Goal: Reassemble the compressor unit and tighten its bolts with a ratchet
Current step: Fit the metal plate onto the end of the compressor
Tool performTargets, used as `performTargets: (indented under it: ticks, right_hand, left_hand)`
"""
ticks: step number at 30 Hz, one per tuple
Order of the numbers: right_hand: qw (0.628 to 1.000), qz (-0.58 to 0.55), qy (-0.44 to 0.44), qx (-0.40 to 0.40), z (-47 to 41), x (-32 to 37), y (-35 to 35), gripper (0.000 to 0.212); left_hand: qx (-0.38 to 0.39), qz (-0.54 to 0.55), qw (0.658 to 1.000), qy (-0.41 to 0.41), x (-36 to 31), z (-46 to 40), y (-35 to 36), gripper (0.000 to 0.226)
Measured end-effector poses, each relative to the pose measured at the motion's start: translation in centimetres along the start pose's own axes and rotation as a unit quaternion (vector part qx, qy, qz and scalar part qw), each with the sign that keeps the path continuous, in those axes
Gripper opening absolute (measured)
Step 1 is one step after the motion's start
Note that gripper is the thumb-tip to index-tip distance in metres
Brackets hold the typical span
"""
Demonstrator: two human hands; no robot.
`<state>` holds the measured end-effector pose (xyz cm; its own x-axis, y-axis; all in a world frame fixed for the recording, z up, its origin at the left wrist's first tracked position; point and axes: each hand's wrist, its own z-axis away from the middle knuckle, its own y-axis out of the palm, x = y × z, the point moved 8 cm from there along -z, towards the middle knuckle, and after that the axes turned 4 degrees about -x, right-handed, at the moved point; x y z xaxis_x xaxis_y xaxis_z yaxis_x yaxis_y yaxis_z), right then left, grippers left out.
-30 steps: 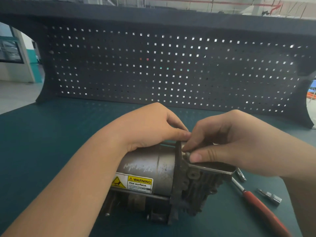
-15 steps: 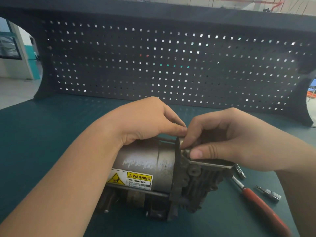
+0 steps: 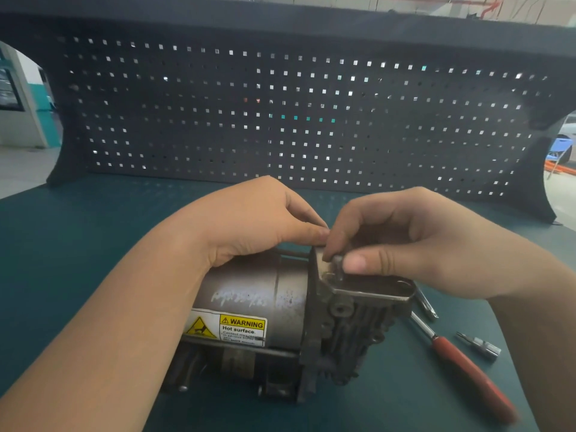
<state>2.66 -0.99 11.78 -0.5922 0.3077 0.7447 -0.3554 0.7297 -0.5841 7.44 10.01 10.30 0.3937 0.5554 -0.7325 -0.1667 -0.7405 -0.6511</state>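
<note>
Your left hand (image 3: 249, 222) curls over the compressor unit (image 3: 280, 310) lying on the green bench (image 3: 78, 260), steadying it, while your right hand (image 3: 414, 241) pinches a bolt (image 3: 337, 264) into the flange, apparently finger-starting it; next comes the red-handled ratchet (image 3: 467, 369) nearby.

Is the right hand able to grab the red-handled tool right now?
Probably yes, once it lets go. The right hand is pinching a small part on the compressor; the red-handled ratchet lies uncovered on the mat just beside and below it.
</note>
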Motion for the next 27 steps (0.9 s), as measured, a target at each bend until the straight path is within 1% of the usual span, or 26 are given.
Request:
performTargets:
  ticks: [2, 3, 4, 6, 7, 8, 9, 10, 11, 12, 13, 15, 18, 20, 22, 24, 25, 27]
  right_hand:
    - [0.999, -0.031, -0.003, -0.039, 0.1, 0.8, -0.5, 0.013]
    - [0.997, -0.042, -0.003, -0.07, 0.1, 1.2, -1.1, 0.016]
    - [0.993, -0.044, 0.0, -0.11, 0.3, 1.6, -1.8, 0.019]
    - [0.976, -0.013, 0.013, -0.217, 1.3, 2.1, -3.0, 0.019]
    - [0.96, 0.024, 0.018, -0.277, 2.4, 2.4, -3.2, 0.018]
    - [0.94, 0.089, 0.013, -0.329, 3.7, 2.8, -2.9, 0.019]
    - [0.916, 0.172, 0.005, -0.361, 4.9, 3.3, -2.0, 0.021]
    - [0.894, 0.25, 0.001, -0.372, 5.8, 3.8, -0.7, 0.02]
    - [0.877, 0.304, 0.004, -0.371, 6.5, 3.9, 0.4, 0.016]
    - [0.868, 0.33, 0.01, -0.372, 7.1, 3.6, 0.9, 0.012]
    - [0.871, 0.323, 0.014, -0.37, 7.5, 3.0, 0.9, 0.012]
    - [0.896, 0.259, 0.011, -0.361, 7.3, 1.8, -0.2, 0.011]
    - [0.939, 0.147, 0.009, -0.312, 5.5, -0.2, -1.6, 0.023]
    - [0.962, 0.049, 0.003, -0.27, 4.1, -1.8, -1.8, 0.023]
    - [0.967, -0.043, -0.025, -0.25, 3.2, -3.1, -2.2, 0.023]
    - [0.962, -0.111, -0.043, -0.246, 2.8, -3.9, -2.7, 0.026]
    - [0.958, -0.135, -0.048, -0.248, 2.7, -4.1, -2.8, 0.027]
    - [0.953, -0.167, -0.057, -0.247, 2.6, -4.4, -2.9, 0.027]
  left_hand:
    - [0.017, 0.009, 1.0, 0.002, -0.1, 0.0, 0.1, 0.006]
    - [0.022, 0.015, 1.0, 0.001, -0.1, 0.0, 0.2, 0.005]
    - [0.024, 0.023, 0.999, -0.001, 0.0, -0.1, 0.1, 0.005]
    - [0.034, 0.032, 0.999, -0.01, 0.3, -0.2, 0.1, 0.008]
    - [0.043, 0.034, 0.998, -0.011, 0.5, -0.2, 0.2, 0.01]
    - [0.054, 0.038, 0.998, -0.011, 0.6, -0.2, 0.2, 0.013]
    - [0.063, 0.044, 0.997, -0.009, 0.6, -0.1, 0.3, 0.018]
    - [0.072, 0.048, 0.996, -0.004, 0.7, -0.1, 0.2, 0.028]
    - [0.083, 0.049, 0.995, 0.003, 0.6, 0.0, 0.2, 0.039]
    - [0.1, 0.046, 0.994, 0.012, 0.5, 0.1, 0.3, 0.049]
    - [0.12, 0.038, 0.992, 0.019, 0.4, 0.3, 0.5, 0.055]
    - [0.153, 0.021, 0.987, 0.034, -0.1, 0.8, 0.8, 0.06]
    - [0.165, 0.008, 0.986, 0.039, -0.3, 1.1, 0.9, 0.064]
    - [0.166, -0.004, 0.985, 0.037, -0.2, 1.3, 1.1, 0.07]
    - [0.164, -0.018, 0.986, 0.037, -0.3, 1.3, 1.3, 0.081]
    - [0.148, -0.023, 0.988, 0.042, -0.5, 1.2, 1.6, 0.091]
    - [0.132, -0.026, 0.99, 0.044, -0.6, 1.0, 1.4, 0.087]
    - [0.102, -0.022, 0.994, 0.03, -0.4, 0.8, 0.7, 0.065]
